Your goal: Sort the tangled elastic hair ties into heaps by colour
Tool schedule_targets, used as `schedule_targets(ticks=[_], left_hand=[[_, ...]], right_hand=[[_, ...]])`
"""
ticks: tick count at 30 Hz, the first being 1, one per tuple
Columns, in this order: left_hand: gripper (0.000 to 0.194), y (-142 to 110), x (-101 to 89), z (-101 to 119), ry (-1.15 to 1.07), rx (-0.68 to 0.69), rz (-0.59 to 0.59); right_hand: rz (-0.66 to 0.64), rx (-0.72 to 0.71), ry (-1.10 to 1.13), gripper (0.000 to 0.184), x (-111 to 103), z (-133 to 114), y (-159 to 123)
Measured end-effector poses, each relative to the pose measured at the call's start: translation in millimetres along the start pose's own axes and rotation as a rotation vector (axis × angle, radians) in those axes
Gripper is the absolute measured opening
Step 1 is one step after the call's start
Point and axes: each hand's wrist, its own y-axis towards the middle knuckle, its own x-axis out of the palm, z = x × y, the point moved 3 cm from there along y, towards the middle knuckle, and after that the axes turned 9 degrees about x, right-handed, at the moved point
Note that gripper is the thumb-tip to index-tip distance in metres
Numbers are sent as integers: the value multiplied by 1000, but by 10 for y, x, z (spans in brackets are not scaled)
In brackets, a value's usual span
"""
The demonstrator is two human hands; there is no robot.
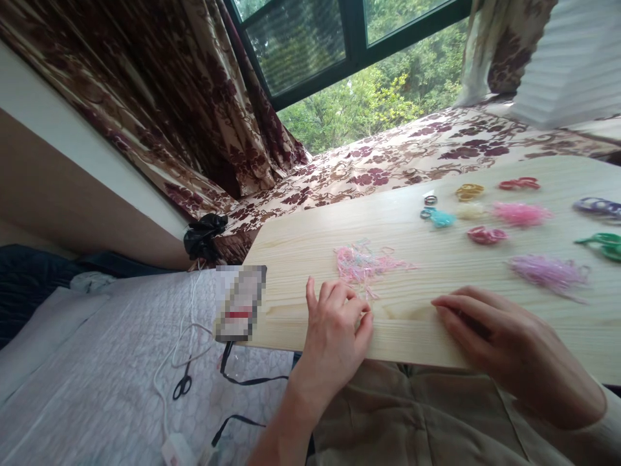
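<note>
My left hand [337, 323] rests on the light wooden board [301, 249], its fingers bent and the thumb close to the index finger. It lies at the near edge of a loose, tangled pile of thin pastel bands [361, 261], mostly pink with some blue. Further right, my right hand [504, 343] hovers at or just over the board, thumb and fingertips pressed together. Whatever either hand pinches is too small or hidden. Beyond the right hand lies a clump of thin purple bands [548, 275].
Toward the back right sit a pink clump [521, 213], a blue clump [441, 218], a yellow bundle [469, 191], red loops [519, 184] and green loops [606, 244]. A blurred-out phone-like object [242, 304] overlaps the board's left edge. Scissors [182, 386] and a white cable [167, 362] lie on the bed.
</note>
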Motion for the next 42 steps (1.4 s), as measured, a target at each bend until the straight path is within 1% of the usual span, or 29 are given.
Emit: schedule_targets(ticks=[5, 11, 19, 23, 28, 32, 37, 42], left_hand=[[5, 68, 57, 20, 7, -5, -64], [12, 114, 46, 14, 89, 1, -137], [11, 196, 13, 41, 128, 56, -171], [12, 233, 11, 51, 159, 91, -164], [16, 260, 62, 24, 229, 187, -158], [15, 282, 76, 14, 196, 206, -113], [13, 311, -12, 128, 132, 213, -32], [12, 345, -88, 272, 100, 267, -10]], right_hand=[[-18, 9, 9, 22, -8, 0, 0], [-8, 3, -4, 22, -7, 2, -2], [-23, 17, -14, 24, 9, 19, -2], [-25, 31, -7, 25, 11, 23, -8], [-34, 45, -17, 27, -20, 1, 21], [-113, 57, 14, 28, -50, -50, 84], [-121, 89, 141, 25, -56, -186, 158], [-125, 121, 223, 22, -25, -275, 207]])
